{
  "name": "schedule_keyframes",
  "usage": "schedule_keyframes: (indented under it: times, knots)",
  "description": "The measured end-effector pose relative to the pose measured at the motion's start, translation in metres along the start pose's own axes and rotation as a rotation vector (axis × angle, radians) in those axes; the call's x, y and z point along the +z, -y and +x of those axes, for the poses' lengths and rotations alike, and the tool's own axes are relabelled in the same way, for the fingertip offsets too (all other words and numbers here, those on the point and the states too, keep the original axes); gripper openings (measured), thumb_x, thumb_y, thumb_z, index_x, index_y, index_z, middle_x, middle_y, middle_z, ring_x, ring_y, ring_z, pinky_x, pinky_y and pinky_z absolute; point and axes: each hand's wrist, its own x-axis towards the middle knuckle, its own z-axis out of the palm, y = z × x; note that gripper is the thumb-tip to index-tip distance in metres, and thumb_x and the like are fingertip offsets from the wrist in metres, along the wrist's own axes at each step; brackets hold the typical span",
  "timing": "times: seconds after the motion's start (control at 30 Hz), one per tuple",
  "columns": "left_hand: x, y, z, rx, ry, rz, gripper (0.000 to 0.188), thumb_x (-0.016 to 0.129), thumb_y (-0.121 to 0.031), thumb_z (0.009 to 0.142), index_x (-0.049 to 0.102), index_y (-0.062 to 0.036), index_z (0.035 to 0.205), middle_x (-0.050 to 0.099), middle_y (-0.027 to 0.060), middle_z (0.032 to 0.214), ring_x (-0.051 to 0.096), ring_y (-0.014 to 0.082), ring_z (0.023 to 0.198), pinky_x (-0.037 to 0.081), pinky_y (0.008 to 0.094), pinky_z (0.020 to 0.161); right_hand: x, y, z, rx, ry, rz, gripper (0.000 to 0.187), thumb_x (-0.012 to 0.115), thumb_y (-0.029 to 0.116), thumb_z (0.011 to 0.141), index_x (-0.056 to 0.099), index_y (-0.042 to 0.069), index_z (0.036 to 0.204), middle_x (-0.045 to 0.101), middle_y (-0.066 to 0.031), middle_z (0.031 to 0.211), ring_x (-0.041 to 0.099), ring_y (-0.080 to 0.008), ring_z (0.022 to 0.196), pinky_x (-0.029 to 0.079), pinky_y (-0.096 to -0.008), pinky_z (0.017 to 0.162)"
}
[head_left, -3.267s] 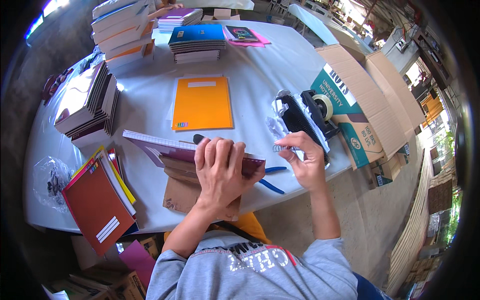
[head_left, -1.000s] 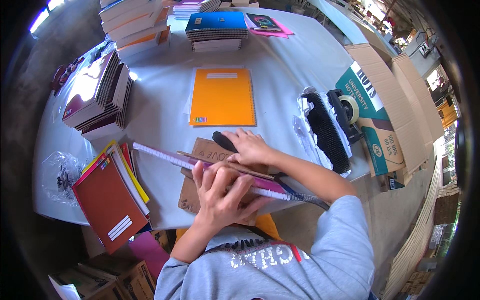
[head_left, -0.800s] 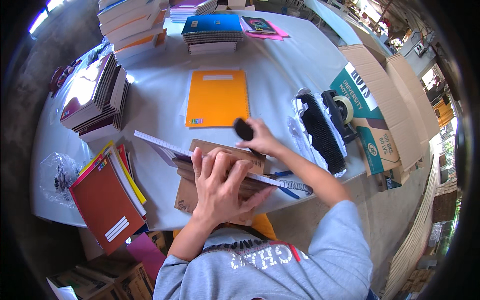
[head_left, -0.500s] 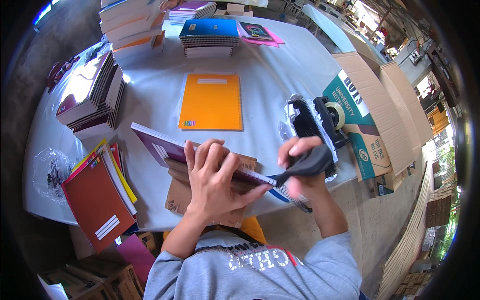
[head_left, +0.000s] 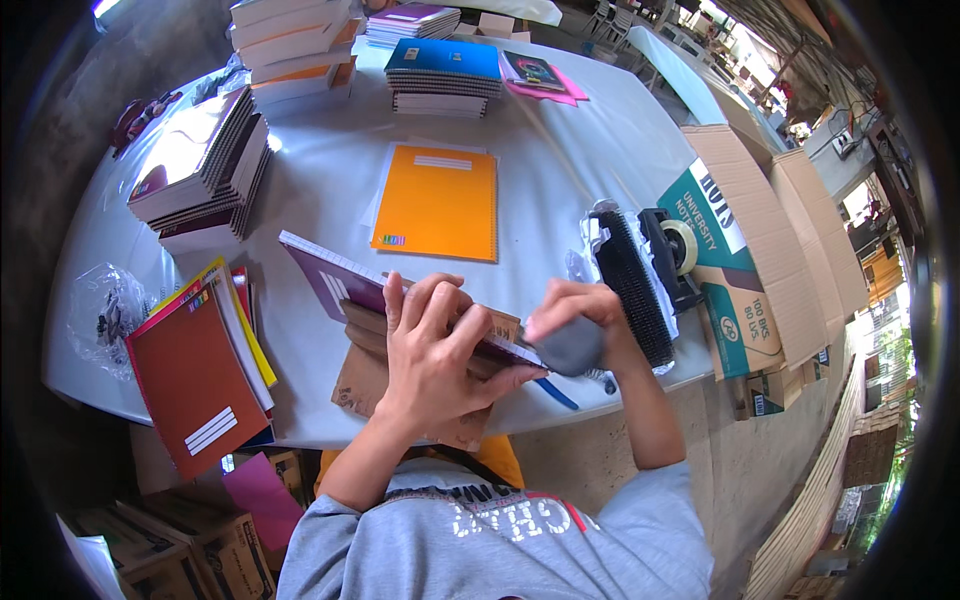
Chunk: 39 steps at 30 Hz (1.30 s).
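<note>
A purple notebook (head_left: 350,295) stands tilted on its edge in front of me, against brown cardboard (head_left: 360,385) on the table. My left hand (head_left: 432,350) is closed on it, fingers over the top and thumb near the right end of its edge. At that end my right hand (head_left: 585,305) grips a dark grey, rounded thing (head_left: 570,348), smeared by motion, its kind unclear. Its tip is close to the notebook's edge; whether they touch I cannot tell. A blue handle (head_left: 558,394) of some tool lies just below, partly covered.
Beyond lies an orange notebook (head_left: 437,200). Notebook stacks (head_left: 195,165) stand left and at the back, including a blue one (head_left: 443,65). Brown and yellow covers (head_left: 195,370) overhang the front left edge. Black spiral coils (head_left: 632,290), a tape dispenser (head_left: 668,250) and an open carton (head_left: 750,325) are right.
My right hand has shifted slightly left and turned with the dark thing, which now looks rounder and sits lower against the hand. The left hand keeps its hold; the whole view has shifted a little.
</note>
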Motion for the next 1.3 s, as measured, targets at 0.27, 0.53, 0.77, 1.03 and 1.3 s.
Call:
schedule_keyframes:
  times: [0.27,0.53,0.77,1.03,1.3]
  knots:
    - [-0.004,-0.001,-0.004,0.009,0.023,-0.018,0.046,0.073,-0.050,0.059,0.058,-0.0101,0.077,0.049,0.0092,0.090,0.048,0.0267,0.102,0.020,0.0499,0.101,-0.007,-0.020,0.001,-0.092,-0.030,-0.332,0.026,0.072,-0.006,0.054,0.068,0.009,0.074,0.060,-0.0028,0.068,0.056,-0.0169,0.069,0.045,-0.0274,0.059]
    - [-0.002,0.003,-0.002,-0.036,0.028,-0.138,0.060,0.077,-0.044,0.058,0.053,-0.0091,0.100,0.052,0.0072,0.092,0.050,0.0271,0.100,0.020,0.0485,0.102,-0.012,-0.016,0.021,-0.078,-0.033,-0.464,0.030,0.070,-0.008,0.056,0.069,0.010,0.080,0.060,-0.0044,0.074,0.057,-0.0188,0.074,0.046,-0.0313,0.063]
    - [0.002,0.005,-0.005,-0.053,-0.013,-0.252,0.088,0.080,-0.045,0.055,0.042,-0.0049,0.123,0.057,0.0078,0.101,0.052,0.0256,0.103,0.021,0.0471,0.103,-0.014,-0.010,0.028,-0.084,-0.017,-0.589,0.024,0.068,-0.008,0.056,0.067,0.009,0.074,0.061,-0.0049,0.074,0.057,-0.0192,0.074,0.044,-0.0295,0.060]
    - [-0.014,0.036,0.010,-0.108,-0.130,0.156,0.073,0.077,-0.061,0.045,0.057,-0.0066,0.090,0.047,0.0153,0.103,0.038,0.0353,0.114,0.018,0.0629,0.097,-0.008,-0.012,0.039,-0.045,-0.152,-0.489,0.023,0.066,-0.011,0.061,0.068,0.006,0.076,0.060,-0.0070,0.072,0.057,-0.0177,0.066,0.045,-0.0260,0.063]
    - [-0.021,0.053,0.010,-0.069,-0.137,0.116,0.064,0.079,-0.060,0.044,0.061,-0.0092,0.078,0.047,0.0137,0.101,0.037,0.0352,0.112,0.027,0.0602,0.092,-0.001,-0.006,0.041,-0.084,-0.242,-0.085,0.020,0.066,-0.008,0.064,0.069,0.007,0.077,0.062,-0.0074,0.075,0.058,-0.0176,0.071,0.047,-0.0300,0.067]
